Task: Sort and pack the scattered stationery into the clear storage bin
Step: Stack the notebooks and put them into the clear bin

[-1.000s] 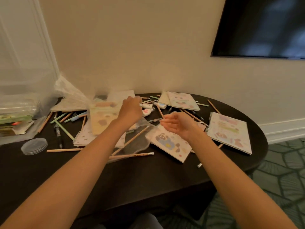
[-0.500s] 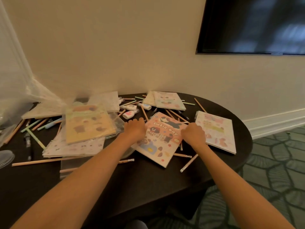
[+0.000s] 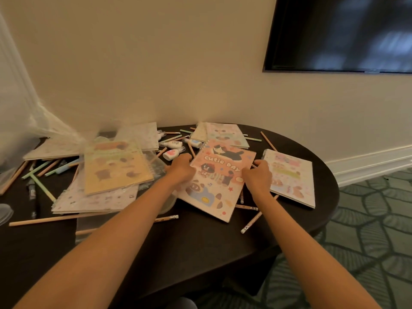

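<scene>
Left hand [image 3: 181,167]: fingers curled on left edge of notebook [image 3: 217,184]. Right hand [image 3: 257,177]: fingers curled on its right edge. Notebook between both hands, on table [image 3: 200,253], over pencils [image 3: 250,221]

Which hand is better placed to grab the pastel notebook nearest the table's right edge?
Right. The right hand sits beside that pastel notebook; the left hand is across the Cutie Day notebook, farther away.

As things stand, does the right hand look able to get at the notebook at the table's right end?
Probably yes: the right hand holds the Cutie Day notebook by its right edge, and the right-end notebook lies flat beside it, uncovered. It would have to let go first.
</scene>
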A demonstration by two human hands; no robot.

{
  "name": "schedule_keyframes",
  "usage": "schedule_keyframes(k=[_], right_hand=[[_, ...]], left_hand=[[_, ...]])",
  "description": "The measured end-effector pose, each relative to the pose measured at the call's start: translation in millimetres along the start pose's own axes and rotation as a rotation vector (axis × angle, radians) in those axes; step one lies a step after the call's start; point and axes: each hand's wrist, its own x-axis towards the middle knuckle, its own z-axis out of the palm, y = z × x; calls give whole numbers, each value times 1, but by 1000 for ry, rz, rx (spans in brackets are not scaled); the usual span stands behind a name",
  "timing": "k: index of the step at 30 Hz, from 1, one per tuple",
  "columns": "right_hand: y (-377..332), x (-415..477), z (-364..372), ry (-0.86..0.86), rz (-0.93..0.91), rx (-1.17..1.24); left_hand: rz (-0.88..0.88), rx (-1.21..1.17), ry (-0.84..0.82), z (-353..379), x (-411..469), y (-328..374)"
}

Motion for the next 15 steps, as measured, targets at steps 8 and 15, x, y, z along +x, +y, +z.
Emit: schedule_keyframes(k=[8,15], right_hand=[[-41,9,-9,-21,-19,317],[-64,11,-18,-95,93,473]], left_hand=[[181,-418,6,-26,-14,17],[106,-809,8,-50,-28,27]])
